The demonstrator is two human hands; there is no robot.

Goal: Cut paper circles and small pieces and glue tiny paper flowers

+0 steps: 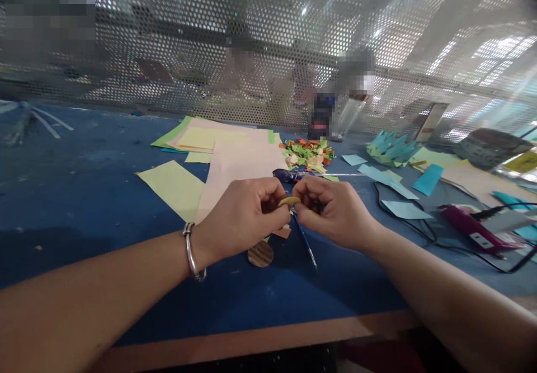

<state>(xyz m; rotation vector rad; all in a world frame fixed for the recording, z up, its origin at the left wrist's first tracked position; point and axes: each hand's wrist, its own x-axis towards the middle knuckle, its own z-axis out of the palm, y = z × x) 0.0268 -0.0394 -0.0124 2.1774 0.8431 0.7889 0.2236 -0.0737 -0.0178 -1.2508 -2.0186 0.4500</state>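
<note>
Head view: small curved yellow piece [289, 200], prob. paper, sits btwn the two hands, just above the blue tabletop [235, 300], mid-view. L hand [243, 211] pinches one end, thumb vs. index; R hand [333, 211] pinches the other end the same way, its remaining fingers curled in. Two-ended grip prob. b/c the piece is so small & bendy: each pinch steadies its end & lets the curve be controlled. Forearms come in low from both sides, likely for steadiness; silver bangle [193, 250] on L wrist.

Thin blue-handled brush [305, 239] (or similar, tip unclear) lies just below the hands, near the round wood-grain disc [260, 254], prob. kept close for quick reach. Pale pink sheet [241, 163] & yellow-green sheet [174, 188] lie flat beyond L hand, scrap pile [310, 154] farther back, prob. so bits stay out of the way. Purple power strip [482, 230] w/ cables off to the R, apart from the handwork.
</note>
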